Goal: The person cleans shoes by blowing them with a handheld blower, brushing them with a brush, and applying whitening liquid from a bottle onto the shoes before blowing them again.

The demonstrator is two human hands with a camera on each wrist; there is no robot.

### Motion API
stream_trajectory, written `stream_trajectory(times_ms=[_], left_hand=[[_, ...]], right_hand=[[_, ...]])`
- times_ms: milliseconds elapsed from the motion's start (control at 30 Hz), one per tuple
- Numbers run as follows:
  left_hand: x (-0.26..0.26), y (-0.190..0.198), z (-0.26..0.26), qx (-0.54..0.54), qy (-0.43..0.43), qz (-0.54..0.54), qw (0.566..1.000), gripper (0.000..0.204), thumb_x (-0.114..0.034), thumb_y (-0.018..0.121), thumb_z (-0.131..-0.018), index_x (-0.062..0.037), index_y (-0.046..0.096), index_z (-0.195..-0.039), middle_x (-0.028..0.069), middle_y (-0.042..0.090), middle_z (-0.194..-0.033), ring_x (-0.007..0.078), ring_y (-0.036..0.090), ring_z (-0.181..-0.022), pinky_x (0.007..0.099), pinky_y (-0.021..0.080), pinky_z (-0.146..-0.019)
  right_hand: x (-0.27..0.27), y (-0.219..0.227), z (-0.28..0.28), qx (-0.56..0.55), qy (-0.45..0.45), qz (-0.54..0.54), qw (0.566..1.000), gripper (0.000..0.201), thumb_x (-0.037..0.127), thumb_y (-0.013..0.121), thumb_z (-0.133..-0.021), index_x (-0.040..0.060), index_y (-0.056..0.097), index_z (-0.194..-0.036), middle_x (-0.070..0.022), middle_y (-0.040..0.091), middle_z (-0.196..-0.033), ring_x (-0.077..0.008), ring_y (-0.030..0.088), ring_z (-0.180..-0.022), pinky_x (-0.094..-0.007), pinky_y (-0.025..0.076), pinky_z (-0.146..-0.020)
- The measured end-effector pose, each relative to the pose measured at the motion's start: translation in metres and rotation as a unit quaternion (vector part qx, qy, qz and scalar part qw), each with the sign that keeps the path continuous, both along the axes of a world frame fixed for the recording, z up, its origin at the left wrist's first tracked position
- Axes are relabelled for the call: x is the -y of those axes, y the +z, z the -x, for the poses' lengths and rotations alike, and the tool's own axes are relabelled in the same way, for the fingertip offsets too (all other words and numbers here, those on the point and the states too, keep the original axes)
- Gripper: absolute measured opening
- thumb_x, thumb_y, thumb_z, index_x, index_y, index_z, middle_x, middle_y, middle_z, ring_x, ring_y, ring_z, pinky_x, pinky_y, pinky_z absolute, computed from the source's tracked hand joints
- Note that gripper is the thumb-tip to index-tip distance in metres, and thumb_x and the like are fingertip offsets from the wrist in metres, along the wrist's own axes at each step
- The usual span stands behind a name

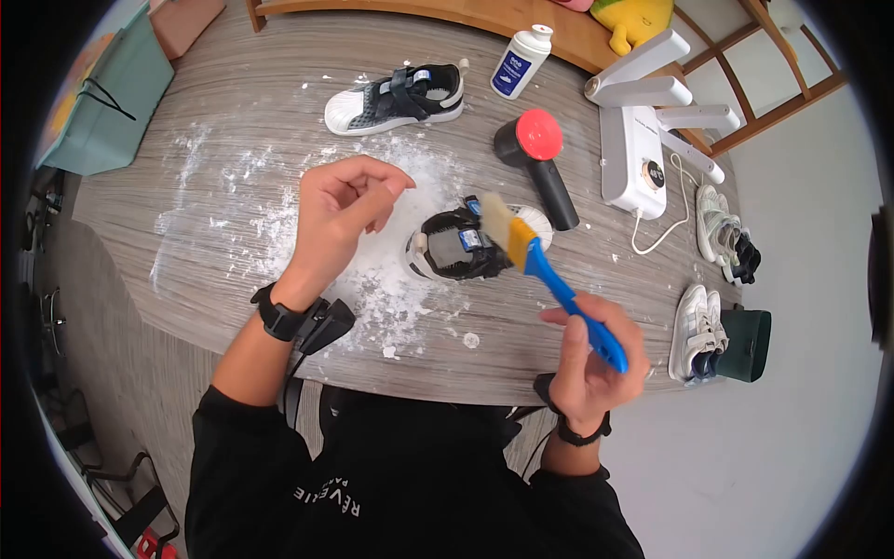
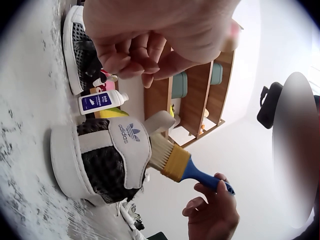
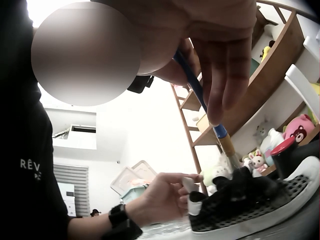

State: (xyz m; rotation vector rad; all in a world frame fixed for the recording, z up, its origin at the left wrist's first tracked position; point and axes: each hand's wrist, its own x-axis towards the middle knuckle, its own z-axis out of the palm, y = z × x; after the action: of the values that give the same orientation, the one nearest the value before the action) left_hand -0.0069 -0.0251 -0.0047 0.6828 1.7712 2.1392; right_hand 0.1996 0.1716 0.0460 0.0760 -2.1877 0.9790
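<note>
A black mesh shoe with a white sole rests on the powder-dusted table; its white heel panel faces the left wrist camera. My right hand grips the blue handle of a brush. The pale bristles are at the shoe's upper and opening; exact contact is unclear. My left hand is raised beside the heel, fingers loosely curled, holding nothing. Another similar shoe lies farther back.
Behind are a white bottle, a black tool with a red end and a white device with arms. More shoes and a dark green container stand right; a teal bin is back left.
</note>
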Motion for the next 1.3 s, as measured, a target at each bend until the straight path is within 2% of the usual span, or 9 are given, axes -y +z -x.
stream_trajectory(times_ms=[167, 300, 367, 467, 633, 767, 900, 1167, 1300], left_hand=[[0.002, 0.002, -0.002, -0.008, -0.001, -0.007, 1.000, 0.016, -0.010, 0.066, -0.096, 0.0051, 0.072, -0.095, 0.0025, 0.061, -0.066, 0.0075, 0.050, -0.056, 0.0229, 0.036, -0.054], [0.000, 0.004, -0.005, -0.022, 0.000, 0.003, 1.000, 0.017, -0.010, 0.066, -0.096, 0.0052, 0.072, -0.095, 0.0026, 0.061, -0.067, 0.0075, 0.050, -0.056, 0.0230, 0.036, -0.054], [-0.001, 0.003, -0.003, -0.021, -0.002, -0.002, 1.000, 0.017, -0.010, 0.066, -0.096, 0.0053, 0.072, -0.095, 0.0025, 0.061, -0.067, 0.0075, 0.050, -0.056, 0.0230, 0.035, -0.054], [0.001, 0.001, -0.003, -0.015, 0.008, -0.011, 1.000, 0.017, -0.010, 0.066, -0.096, 0.0054, 0.072, -0.095, 0.0024, 0.061, -0.066, 0.0075, 0.050, -0.056, 0.0228, 0.035, -0.053], [0.000, 0.002, -0.003, -0.024, 0.006, -0.016, 1.000, 0.017, -0.010, 0.066, -0.096, 0.0053, 0.072, -0.096, 0.0025, 0.062, -0.066, 0.0074, 0.050, -0.056, 0.0228, 0.035, -0.053], [0.000, 0.000, -0.004, -0.024, 0.014, -0.018, 0.999, 0.016, -0.010, 0.067, -0.096, 0.0051, 0.072, -0.095, 0.0025, 0.062, -0.066, 0.0074, 0.050, -0.055, 0.0226, 0.035, -0.053], [0.000, 0.003, -0.005, -0.021, 0.013, -0.016, 1.000, 0.016, -0.010, 0.067, -0.096, 0.0051, 0.072, -0.095, 0.0019, 0.061, -0.066, 0.0072, 0.050, -0.056, 0.0226, 0.035, -0.053], [-0.002, 0.003, -0.008, -0.031, 0.000, -0.002, 1.000, 0.016, -0.010, 0.067, -0.096, 0.0049, 0.072, -0.096, 0.0013, 0.061, -0.066, 0.0068, 0.050, -0.057, 0.0225, 0.036, -0.054], [-0.002, 0.004, -0.008, -0.005, -0.012, -0.027, 1.000, 0.012, -0.006, 0.069, -0.096, 0.0042, 0.074, -0.096, 0.0003, 0.064, -0.067, 0.0042, 0.051, -0.058, 0.0212, 0.036, -0.054]], right_hand=[[-0.016, -0.008, -0.005, -0.030, -0.130, 0.072, 0.988, 0.019, -0.007, 0.067, -0.090, -0.0080, 0.062, -0.108, -0.0236, 0.072, -0.095, -0.0268, 0.075, -0.074, -0.0312, 0.058, -0.068], [-0.003, -0.003, -0.010, -0.054, 0.001, 0.105, 0.993, 0.019, -0.006, 0.067, -0.091, -0.0098, 0.061, -0.109, -0.0226, 0.072, -0.091, -0.0263, 0.075, -0.072, -0.0304, 0.058, -0.065], [-0.003, -0.008, -0.008, -0.030, -0.009, 0.087, 0.996, 0.018, -0.006, 0.066, -0.092, -0.0111, 0.060, -0.108, -0.0225, 0.071, -0.094, -0.0264, 0.075, -0.071, -0.0315, 0.059, -0.063], [-0.010, -0.010, -0.004, 0.006, -0.106, 0.249, 0.963, 0.016, -0.006, 0.061, -0.096, -0.0115, 0.058, -0.111, -0.0222, 0.067, -0.100, -0.0291, 0.075, -0.073, -0.0350, 0.062, -0.063], [-0.010, 0.000, -0.006, -0.034, -0.108, 0.170, 0.979, 0.019, -0.004, 0.060, -0.096, -0.0109, 0.057, -0.113, -0.0221, 0.066, -0.097, -0.0293, 0.074, -0.073, -0.0349, 0.061, -0.064], [0.000, -0.004, 0.000, -0.014, -0.040, 0.248, 0.968, 0.017, -0.004, 0.060, -0.096, -0.0102, 0.058, -0.112, -0.0223, 0.067, -0.097, -0.0286, 0.074, -0.073, -0.0348, 0.061, -0.064], [-0.016, -0.013, -0.001, -0.028, -0.132, 0.192, 0.972, 0.018, -0.002, 0.062, -0.097, -0.0094, 0.058, -0.112, -0.0219, 0.066, -0.100, -0.0292, 0.074, -0.071, -0.0357, 0.062, -0.062], [-0.007, -0.014, -0.006, 0.006, -0.037, 0.185, 0.982, 0.019, -0.002, 0.062, -0.096, -0.0097, 0.057, -0.113, -0.0234, 0.066, -0.099, -0.0294, 0.074, -0.072, -0.0325, 0.059, -0.064], [-0.014, -0.013, -0.004, -0.019, -0.152, 0.149, 0.977, 0.019, -0.004, 0.061, -0.097, -0.0099, 0.057, -0.114, -0.0240, 0.066, -0.101, -0.0291, 0.074, -0.073, -0.0334, 0.059, -0.064]])
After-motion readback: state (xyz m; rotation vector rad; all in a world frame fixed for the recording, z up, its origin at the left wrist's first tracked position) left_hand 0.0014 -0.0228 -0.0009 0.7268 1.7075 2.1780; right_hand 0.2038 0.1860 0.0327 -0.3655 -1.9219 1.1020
